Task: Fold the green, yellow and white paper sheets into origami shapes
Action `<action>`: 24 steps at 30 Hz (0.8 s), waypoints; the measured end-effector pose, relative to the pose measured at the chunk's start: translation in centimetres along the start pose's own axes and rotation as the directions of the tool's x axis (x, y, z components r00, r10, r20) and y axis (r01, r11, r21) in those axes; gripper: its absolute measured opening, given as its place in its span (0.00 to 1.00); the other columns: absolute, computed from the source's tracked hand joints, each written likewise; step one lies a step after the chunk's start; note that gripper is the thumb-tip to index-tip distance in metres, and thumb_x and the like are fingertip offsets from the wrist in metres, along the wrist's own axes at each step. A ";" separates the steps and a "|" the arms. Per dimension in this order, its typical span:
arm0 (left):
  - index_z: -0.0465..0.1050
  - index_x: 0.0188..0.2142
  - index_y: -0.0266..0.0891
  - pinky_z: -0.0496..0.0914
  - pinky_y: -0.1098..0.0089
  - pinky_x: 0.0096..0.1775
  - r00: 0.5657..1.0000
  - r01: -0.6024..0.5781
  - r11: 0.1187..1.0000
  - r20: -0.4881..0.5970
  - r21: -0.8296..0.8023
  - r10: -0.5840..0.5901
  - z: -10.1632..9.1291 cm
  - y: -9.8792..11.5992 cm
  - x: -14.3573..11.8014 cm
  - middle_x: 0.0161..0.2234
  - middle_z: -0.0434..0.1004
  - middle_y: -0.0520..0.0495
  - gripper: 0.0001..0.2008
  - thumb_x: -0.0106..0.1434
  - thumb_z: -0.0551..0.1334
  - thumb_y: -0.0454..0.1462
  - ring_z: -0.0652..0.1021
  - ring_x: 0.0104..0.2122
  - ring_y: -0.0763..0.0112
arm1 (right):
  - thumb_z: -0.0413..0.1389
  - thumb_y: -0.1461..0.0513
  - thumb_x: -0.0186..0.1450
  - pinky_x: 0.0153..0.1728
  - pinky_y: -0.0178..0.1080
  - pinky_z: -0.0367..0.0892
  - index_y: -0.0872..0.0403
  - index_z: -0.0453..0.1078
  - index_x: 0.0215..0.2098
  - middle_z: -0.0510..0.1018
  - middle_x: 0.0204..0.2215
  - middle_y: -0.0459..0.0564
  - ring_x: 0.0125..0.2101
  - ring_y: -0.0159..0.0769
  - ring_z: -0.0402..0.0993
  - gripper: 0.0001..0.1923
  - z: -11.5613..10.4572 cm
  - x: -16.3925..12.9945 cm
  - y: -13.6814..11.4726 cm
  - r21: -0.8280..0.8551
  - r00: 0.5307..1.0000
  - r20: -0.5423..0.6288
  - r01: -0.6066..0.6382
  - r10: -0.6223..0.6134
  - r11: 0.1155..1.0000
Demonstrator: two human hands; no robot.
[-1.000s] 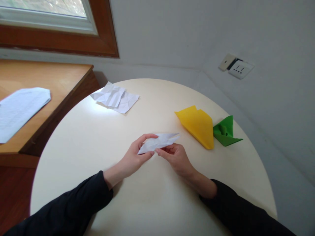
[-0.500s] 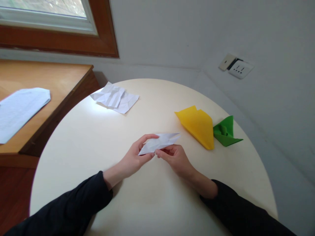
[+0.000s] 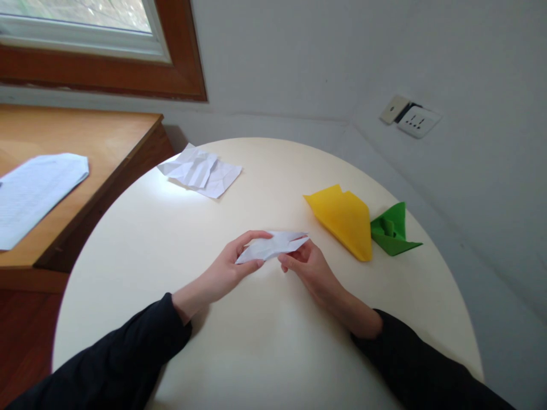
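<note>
A folded piece of white paper [image 3: 272, 245], narrow and pointed at both ends, is held over the middle of the round table. My left hand [image 3: 226, 265] grips its left part, thumb along the near edge and index finger over the far edge. At its right end, my right hand [image 3: 310, 270] has its fingers curled behind the paper, with the thumb by the near edge. The right fingertips are partly hidden, but they appear to pinch the paper. Beyond my right hand lies a folded yellow paper [image 3: 344, 219], its tip close to a folded green paper [image 3: 391, 230].
The round cream table [image 3: 256, 353] stands against the wall. Creased white sheets [image 3: 200, 171] lie near its far left edge. On the left, a wooden desk [image 3: 115, 134] holds a printed white sheet [image 3: 38, 193]. A socket [image 3: 417, 121] sits on the right wall.
My left hand and the folded white paper have shifted slightly left. My right hand has slid right along the near edge toward the paper's right end.
</note>
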State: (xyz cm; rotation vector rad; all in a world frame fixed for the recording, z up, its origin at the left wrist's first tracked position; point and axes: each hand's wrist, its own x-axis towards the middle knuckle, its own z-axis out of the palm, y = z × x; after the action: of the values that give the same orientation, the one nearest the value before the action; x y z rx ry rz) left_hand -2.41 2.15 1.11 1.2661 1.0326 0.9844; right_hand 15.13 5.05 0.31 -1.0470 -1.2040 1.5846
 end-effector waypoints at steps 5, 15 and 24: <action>0.68 0.47 0.41 0.64 0.73 0.34 0.999 -0.005 0.999 0.044 0.035 0.003 -0.3 0.0 0.2 0.39 0.72 0.48 0.18 0.56 0.61 0.36 0.70 0.34 0.70 | 0.66 0.56 0.46 0.26 0.32 0.64 0.48 0.62 0.42 0.70 0.27 0.39 0.23 0.26 0.66 0.27 -0.3 0.0 0.2 0.113 0.999 -0.028 -0.027 0.030 0.993; 0.70 0.44 0.40 0.68 0.68 0.42 0.988 0.152 0.948 0.057 -0.278 -0.141 0.0 -0.4 0.4 0.38 0.74 0.48 0.19 0.51 0.63 0.31 0.74 0.37 0.70 | 0.64 0.57 0.48 0.22 0.31 0.59 0.53 0.69 0.28 0.68 0.21 0.40 0.21 0.26 0.62 0.13 -0.4 -0.1 0.5 0.112 0.995 -0.068 -0.062 0.069 0.992; 0.66 0.49 0.43 0.61 0.61 0.55 0.989 0.148 0.764 0.083 -0.628 -0.124 0.9 -0.3 0.4 0.46 0.74 0.47 0.28 0.49 0.69 0.31 0.73 0.49 0.67 | 0.66 0.56 0.46 0.24 0.32 0.61 0.54 0.67 0.23 0.68 0.20 0.40 0.22 0.26 0.62 0.14 0.2 -0.1 0.3 0.202 0.978 -0.201 -0.014 0.056 0.979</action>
State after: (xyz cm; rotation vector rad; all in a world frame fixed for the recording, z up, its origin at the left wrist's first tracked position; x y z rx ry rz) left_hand -1.46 2.30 0.78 0.6299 0.6558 1.0687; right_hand 14.90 4.84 0.09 -1.0757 -0.8722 1.5462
